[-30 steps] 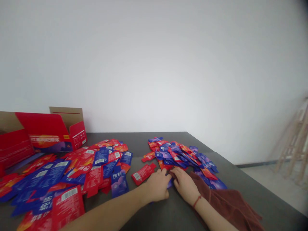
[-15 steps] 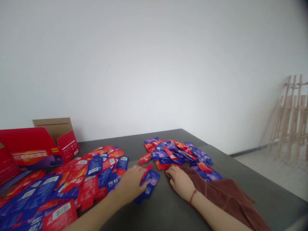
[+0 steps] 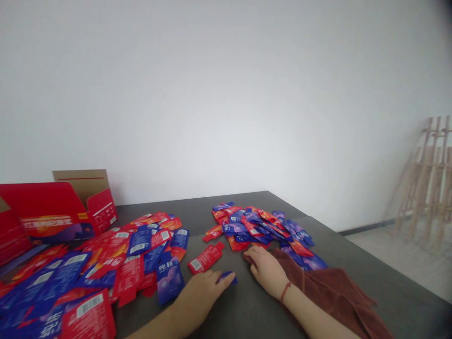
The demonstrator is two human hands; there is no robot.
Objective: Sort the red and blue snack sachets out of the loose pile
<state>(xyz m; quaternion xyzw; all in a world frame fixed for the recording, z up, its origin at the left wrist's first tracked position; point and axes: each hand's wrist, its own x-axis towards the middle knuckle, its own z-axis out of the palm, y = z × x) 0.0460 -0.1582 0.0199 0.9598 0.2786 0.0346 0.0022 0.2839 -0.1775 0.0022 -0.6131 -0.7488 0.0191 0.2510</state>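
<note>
My left hand [image 3: 202,297] is low over the dark table with its fingers bent and close together. Between fingertips and thumb, the end of a blue sachet [image 3: 228,277] sticks out; the hand covers the rest. Just beyond lies a red sachet [image 3: 206,258] with a barcode, apart from the hand. A blue sachet [image 3: 168,280] with white lettering rests to the left of it. My right hand [image 3: 266,270] is curled and closed on the edge of a brown cloth [image 3: 328,287], which spreads bunched under the wrist and forearm.
A large heap of red and blue sachets [image 3: 116,266] covers the table's left side. Behind it stands an open red carton [image 3: 45,202]. A smaller sachet pile [image 3: 259,225] lies beyond my right hand. Wooden easels [image 3: 429,179] lean against the wall at far right.
My left hand has drawn back towards me, covering most of the blue sachet beneath it. The red sachet beyond now lies uncovered. My right hand has stayed on the cloth.
</note>
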